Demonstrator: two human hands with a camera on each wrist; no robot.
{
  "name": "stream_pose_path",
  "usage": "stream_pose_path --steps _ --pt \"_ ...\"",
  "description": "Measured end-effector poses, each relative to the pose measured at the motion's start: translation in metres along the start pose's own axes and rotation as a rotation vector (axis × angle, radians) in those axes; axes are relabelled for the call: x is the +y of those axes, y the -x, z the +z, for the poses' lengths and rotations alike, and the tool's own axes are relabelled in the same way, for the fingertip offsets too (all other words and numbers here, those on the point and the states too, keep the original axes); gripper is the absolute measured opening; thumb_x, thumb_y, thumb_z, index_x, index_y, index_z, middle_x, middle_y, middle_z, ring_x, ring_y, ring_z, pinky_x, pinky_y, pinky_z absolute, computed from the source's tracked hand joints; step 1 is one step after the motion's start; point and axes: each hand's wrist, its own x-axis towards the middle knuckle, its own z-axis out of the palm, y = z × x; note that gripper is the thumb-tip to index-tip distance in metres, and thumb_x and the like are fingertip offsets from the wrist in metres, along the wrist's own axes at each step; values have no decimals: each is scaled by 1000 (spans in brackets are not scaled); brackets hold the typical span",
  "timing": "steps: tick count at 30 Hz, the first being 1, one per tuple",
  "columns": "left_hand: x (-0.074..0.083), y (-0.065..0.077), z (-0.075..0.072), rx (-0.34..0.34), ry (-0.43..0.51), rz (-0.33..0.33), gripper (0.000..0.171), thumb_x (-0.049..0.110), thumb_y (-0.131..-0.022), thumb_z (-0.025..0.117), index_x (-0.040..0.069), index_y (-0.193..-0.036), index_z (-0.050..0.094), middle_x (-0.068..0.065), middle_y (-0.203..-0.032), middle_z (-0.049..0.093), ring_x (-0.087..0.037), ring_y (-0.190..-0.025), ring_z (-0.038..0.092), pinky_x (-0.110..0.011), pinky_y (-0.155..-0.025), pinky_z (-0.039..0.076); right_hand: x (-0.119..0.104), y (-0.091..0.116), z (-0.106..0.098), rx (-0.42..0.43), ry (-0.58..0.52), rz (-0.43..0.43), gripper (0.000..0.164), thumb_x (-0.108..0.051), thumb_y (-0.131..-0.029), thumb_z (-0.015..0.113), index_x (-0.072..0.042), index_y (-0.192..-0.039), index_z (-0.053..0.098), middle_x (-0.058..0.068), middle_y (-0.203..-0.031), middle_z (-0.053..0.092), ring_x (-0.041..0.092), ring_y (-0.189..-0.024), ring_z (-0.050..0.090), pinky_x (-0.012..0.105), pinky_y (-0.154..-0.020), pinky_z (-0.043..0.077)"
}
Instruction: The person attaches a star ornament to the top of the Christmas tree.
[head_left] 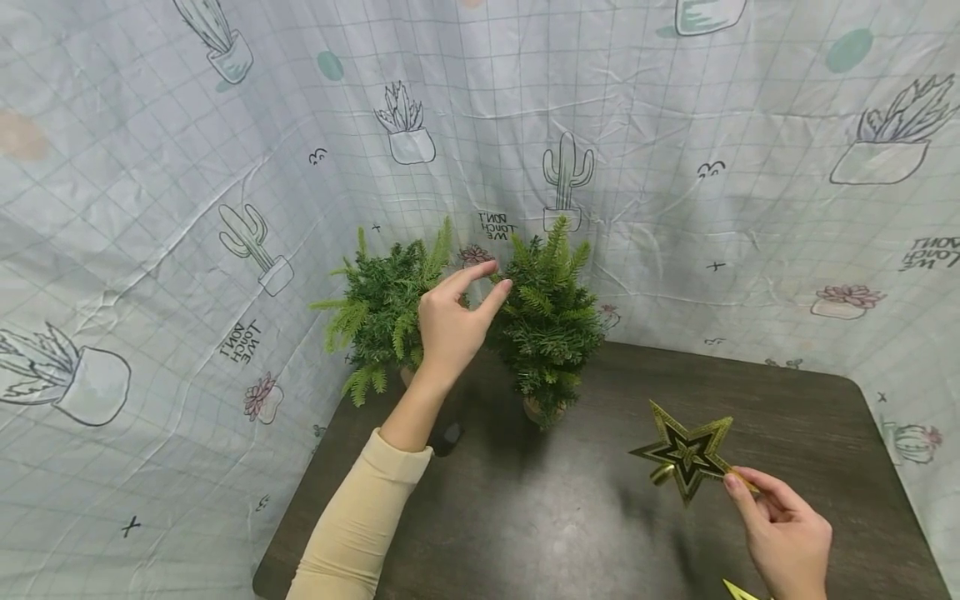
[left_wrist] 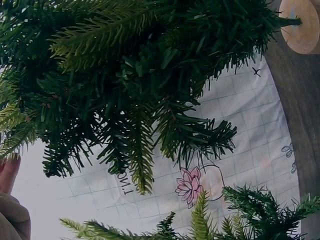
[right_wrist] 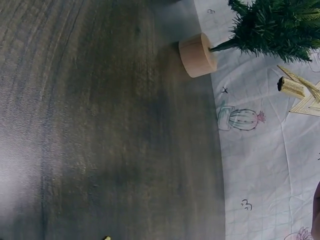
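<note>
In the head view my left hand point(head_left: 453, 321) is raised at the upper left side of a small artificial pine tree point(head_left: 551, 333). Its thumb and index fingertip curve toward each other beside the light green sprigs; whether they pinch a sprig is unclear. The left wrist view shows a fingertip point(left_wrist: 9, 172) at the edge of the foliage point(left_wrist: 135, 75). My right hand point(head_left: 791, 533) holds a gold star tree topper point(head_left: 686, 450) by one point, over the right part of the table. The star's short tube point(right_wrist: 292, 88) shows in the right wrist view.
A second small pine tree point(head_left: 382, 308) stands at the left, partly behind my left arm. A dark object point(head_left: 448, 439) lies near its base. Another gold pointed piece point(head_left: 738, 591) shows at the bottom edge. Patterned cloth point(head_left: 660, 208) hangs behind the dark table point(head_left: 570, 508).
</note>
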Motion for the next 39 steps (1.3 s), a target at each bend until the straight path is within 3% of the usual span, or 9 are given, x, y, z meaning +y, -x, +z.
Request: stream_pose_path --steps 7,12,18,21,28,32,39 --pt "-5 1 2 23 19 23 26 28 -95 80 13 -116 81 -1 -110 78 2 -40 23 -26 -41 27 -5 -7 -1 15 -36 -27 15 9 -88 78 12 -103 74 -12 -64 67 5 -38 32 27 -37 25" --pt "-8 3 3 35 72 14 23 26 -95 80 12 -114 81 -2 -105 79 2 -36 16 -26 -38 22 -11 -12 -2 8 -72 -40 15 8 -89 78 12 -103 74 -13 -72 72 7 -38 34 27 -37 27" --pt "-11 5 3 48 97 16 22 26 -96 79 11 -111 82 -3 -102 80 0 -36 16 -26 -38 21 -19 -18 -2 1 -90 -48 16 6 -89 78 12 -104 75 -4 -55 60 10 -39 32 27 -38 27" --pt "-12 5 3 56 108 11 21 25 -95 80 12 -111 82 -2 -100 80 1 -35 17 -27 -37 22 -25 -22 -2 1 -190 -9 17 7 -89 78 14 -104 74 4 -49 53 11 -38 34 27 -37 28" --pt "-11 7 3 61 116 -4 21 23 -95 80 11 -111 82 -1 -102 80 -6 -33 19 -27 -37 23 -39 -28 2 14 -487 74 20 11 -87 78 22 -102 70 7 -67 72 12 -40 44 23 -38 34" --pt "-11 8 3 68 105 -10 21 25 -96 79 10 -111 82 -1 -103 79 -8 -34 20 -27 -39 24 -48 -32 5 25 -555 77 21 13 -86 77 24 -102 68 7 -77 77 12 -45 49 19 -40 36" --pt "-11 7 5 83 119 3 21 24 -95 80 10 -110 82 -2 -102 79 0 -35 19 -26 -38 22 -58 -38 11 26 -635 22 21 18 -85 75 29 -99 65 11 -75 76 12 -44 46 19 -40 35"
